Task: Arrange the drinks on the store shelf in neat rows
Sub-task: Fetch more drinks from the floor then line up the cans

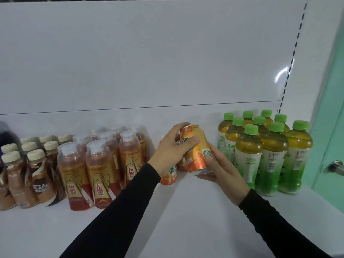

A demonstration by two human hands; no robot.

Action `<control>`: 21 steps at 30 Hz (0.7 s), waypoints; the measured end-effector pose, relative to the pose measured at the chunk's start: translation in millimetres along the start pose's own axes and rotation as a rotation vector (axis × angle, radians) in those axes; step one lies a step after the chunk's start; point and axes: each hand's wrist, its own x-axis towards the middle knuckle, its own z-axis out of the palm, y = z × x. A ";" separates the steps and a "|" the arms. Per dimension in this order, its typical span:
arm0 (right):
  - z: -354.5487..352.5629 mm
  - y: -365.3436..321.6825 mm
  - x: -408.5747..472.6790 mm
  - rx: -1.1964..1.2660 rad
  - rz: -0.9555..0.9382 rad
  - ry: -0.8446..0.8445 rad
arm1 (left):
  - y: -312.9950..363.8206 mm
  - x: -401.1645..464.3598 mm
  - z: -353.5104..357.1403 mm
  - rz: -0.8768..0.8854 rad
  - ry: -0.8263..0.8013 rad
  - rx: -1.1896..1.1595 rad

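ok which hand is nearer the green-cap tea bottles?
Right. The right hand cups the base of the tilted orange can, just beside the green-cap tea bottles. The left hand grips the can's top on the far side, farther from them.

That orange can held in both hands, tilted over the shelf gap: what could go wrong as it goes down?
1. The orange can is tilted; set down that way, it may topple.
2. Other orange cans stand just below the left hand; lowering could knock them.
3. The green-capped bottles crowd the right hand; a wide pull-back may bump the front row.
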 end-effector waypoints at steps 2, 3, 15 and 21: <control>-1.5 -1.4 -0.2 -0.057 -0.049 -0.011 | 0.0 3.0 -2.1 -0.075 0.020 -0.148; -2.3 -2.7 -0.1 -0.115 -0.078 -0.028 | 1.5 4.3 -3.2 -0.113 0.029 -0.216; 4.9 -16.1 5.8 -0.758 -0.439 0.210 | 15.1 5.9 -7.2 -0.377 -0.034 -0.442; 5.8 -17.7 5.4 -0.784 -0.406 0.233 | 14.1 6.7 -6.6 -0.406 -0.076 -0.449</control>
